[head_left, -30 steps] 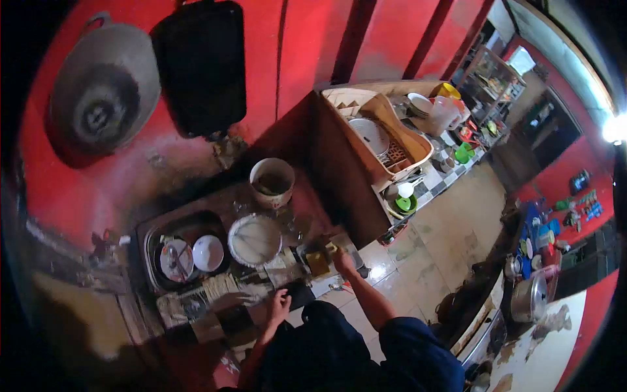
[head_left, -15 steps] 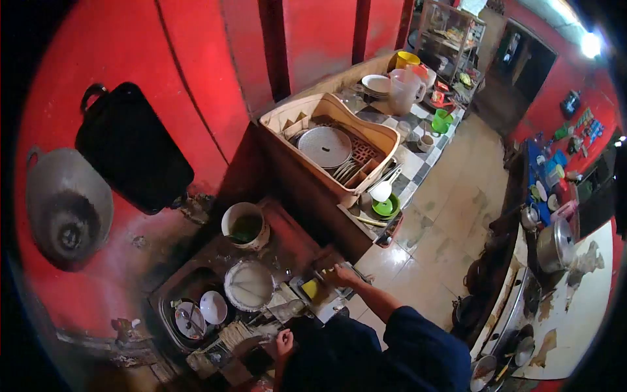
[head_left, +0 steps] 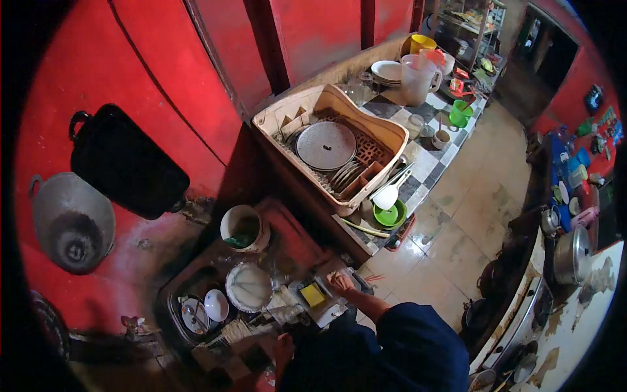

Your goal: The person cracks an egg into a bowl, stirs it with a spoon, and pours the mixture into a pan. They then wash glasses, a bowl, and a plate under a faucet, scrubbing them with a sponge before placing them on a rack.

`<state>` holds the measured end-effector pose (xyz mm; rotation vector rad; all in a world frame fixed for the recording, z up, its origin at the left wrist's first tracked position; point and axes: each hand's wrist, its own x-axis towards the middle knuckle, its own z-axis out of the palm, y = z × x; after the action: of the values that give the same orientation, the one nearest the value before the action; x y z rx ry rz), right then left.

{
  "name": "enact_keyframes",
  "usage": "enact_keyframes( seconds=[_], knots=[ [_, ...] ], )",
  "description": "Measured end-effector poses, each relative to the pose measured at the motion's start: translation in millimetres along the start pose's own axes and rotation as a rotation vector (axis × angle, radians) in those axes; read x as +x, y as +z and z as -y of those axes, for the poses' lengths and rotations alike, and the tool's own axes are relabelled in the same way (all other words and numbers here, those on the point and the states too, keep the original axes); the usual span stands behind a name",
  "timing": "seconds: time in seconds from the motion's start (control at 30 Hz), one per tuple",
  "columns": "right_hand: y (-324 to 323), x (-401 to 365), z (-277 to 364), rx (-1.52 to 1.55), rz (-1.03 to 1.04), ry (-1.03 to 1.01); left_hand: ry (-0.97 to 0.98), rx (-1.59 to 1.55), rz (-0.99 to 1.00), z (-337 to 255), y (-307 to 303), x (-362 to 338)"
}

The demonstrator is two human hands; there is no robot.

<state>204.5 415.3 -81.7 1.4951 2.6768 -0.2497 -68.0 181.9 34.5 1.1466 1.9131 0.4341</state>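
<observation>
My right hand (head_left: 339,283) is at a light tray or holder (head_left: 328,313) on the near edge of the sink counter, its fingers bent around something too small to make out. Beside it, to the left, lies a yellow sponge (head_left: 313,294). Low in the view my left hand (head_left: 284,348) hangs near the counter's front edge, blurred and partly dark. Further left stand a pale round basin (head_left: 249,287) and a bucket (head_left: 245,228) with something green inside. In the sink basin (head_left: 171,307) are a white bowl (head_left: 216,305) and a plate with utensils (head_left: 195,316).
A peach dish rack (head_left: 271,117) holds plates and a round lid. Past it are a clear pitcher (head_left: 418,81), green bowls (head_left: 390,213) and stacked plates (head_left: 386,70). A wok (head_left: 73,222) and black pan (head_left: 127,160) hang left. At right stands a silver pot (head_left: 570,255).
The view has shifted slightly. My right hand has moved a little, and the yellow sponge shows more fully beside it. My left hand is lower and more blurred.
</observation>
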Motion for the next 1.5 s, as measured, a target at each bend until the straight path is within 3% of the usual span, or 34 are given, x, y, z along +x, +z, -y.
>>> enact_keyframes(
  seconds=[0.03, 0.1, 0.17, 0.2, 0.23, 0.3, 0.37, 0.47, 0.5, 0.53, 0.57, 0.63, 0.67, 0.7, 0.77, 0.83, 0.9, 0.97, 1.0, 1.1, 1.13, 1.17, 1.23, 1.27, 1.3, 1.37, 1.4, 1.43, 1.5],
  knots=[
    [-2.3, 3.5, -2.3, 0.006, 0.003, -0.005, -0.008, 0.003, -0.002, -25.8, -8.4, -8.6],
    [-10.3, 9.0, -3.2, 0.227, 0.118, 0.112, 0.131, 0.464, -0.037, -124.2, -41.6, -35.8],
    [13.7, 12.3, -4.9, 0.232, 0.121, 0.089, 0.098, 0.385, 0.021, -119.4, -43.6, -36.3],
    [9.6, 6.5, -1.0, 0.044, 0.021, 0.057, 0.067, 0.305, 0.084, -113.6, -44.1, -38.2],
    [-1.0, -1.0, 4.0, -0.141, -0.08, 0.023, 0.048, 0.195, 0.008, -49.3, -15.1, -30.5],
    [-26.3, -9.4, 5.9, -0.17, -0.08, -0.035, 0.036, -0.032, -0.146, 70.5, 39.3, -16.3],
    [-36.8, -10.7, 4.7, -0.205, -0.081, -0.12, 0.068, -0.116, -0.234, 59.5, 38.7, -24.0],
    [-31.2, -6.9, 9.4, -0.121, -0.053, 0.029, 0.163, -0.212, -0.413, -1.7, 14.1, -49.0],
    [-2.3, -2.3, 4.6, -0.15, -0.17, -0.071, 0.161, -0.22, -0.476, -17.6, 6.7, -57.7],
    [13.1, 5.4, 1.7, -0.166, -0.29, -0.173, 0.012, -0.2, -0.444, -13.4, 2.5, -66.0],
    [28.7, 9.8, -2.7, -0.097, -0.184, -0.138, -0.136, -0.194, -0.408, -4.1, -0.4, -72.4],
    [9.1, 15.0, -1.3, 0.024, 0.008, -0.099, -0.214, -0.084, -0.536, 53.5, 15.0, -76.8],
    [32.7, 27.5, -9.0, 0.248, 0.292, 0.165, -0.217, -0.126, -0.566, 50.4, 7.3, -88.4],
    [28.3, 23.1, -7.9, 0.226, 0.307, 0.103, -0.205, -0.164, -0.591, 46.5, -4.6, -94.1],
    [5.5, 11.7, -6.9, -0.053, 0.092, -0.129, -0.203, -0.238, -0.731, 70.0, -11.1, -100.1],
    [9.6, -0.5, -9.1, -0.135, -0.001, -0.211, -0.168, -0.295, -0.84, 89.8, -16.5, -103.9],
    [-0.7, 0.1, -1.0, -0.217, -0.097, -0.268, -0.412, 0.027, -1.024, 108.2, -23.4, -103.2],
    [-24.4, -2.9, 11.7, 0.097, 0.167, -0.033, -0.407, -0.001, -1.078, 134.7, -39.0, -94.6],
    [8.6, -0.4, -3.2, 0.13, 0.028, -0.057, -0.397, -0.013, -1.131, 149.5, -48.2, -91.5],
    [-38.3, -1.8, 11.6, 0.204, -0.03, -0.032, -0.372, 0.58, -1.155, 338.0, -20.6, -34.3],
    [-69.5, 6.7, 33.0, 0.778, -0.313, 0.016, -0.359, 0.565, -1.15, 345.8, -33.7, -28.4],
    [-76.0, 5.0, 39.9, 0.762, -0.321, 0.022, -0.241, 0.438, -1.116, 342.1, -61.9, -25.1],
    [-63.4, 2.5, 35.8, 0.814, -0.498, 0.698, -0.116, 0.294, -1.073, 340.1, -99.4, -16.9],
    [-56.9, 4.8, 24.4, 0.8, -0.507, 0.704, -0.167, 0.029, -1.105, 338.0, -112.6, -13.2],
    [-50.2, 7.0, 2.4, 1.003, -0.413, 0.604, -0.221, -0.235, -1.119, 335.4, -123.4, -12.8],
    [-41.1, 0.7, -16.8, 1.396, -0.211, 0.4, -0.217, -0.297, -1.135, 312.8, -144.8, -12.0],
    [-68.6, -11.9, 11.4, 2.24, -0.155, 0.516, -0.221, -0.354, -1.171, 303.9, -153.2, -7.9],
    [-89.5, -22.3, 31.9, 2.225, -0.163, 0.538, -0.23, -0.362, -1.15, 302.5, -161.0, -1.3],
    [-139.9, -20.3, 86.2, 2.063, -0.279, 0.575, -0.115, -0.829, -1.107, 297.6, -189.2, 28.7]
  ],
)
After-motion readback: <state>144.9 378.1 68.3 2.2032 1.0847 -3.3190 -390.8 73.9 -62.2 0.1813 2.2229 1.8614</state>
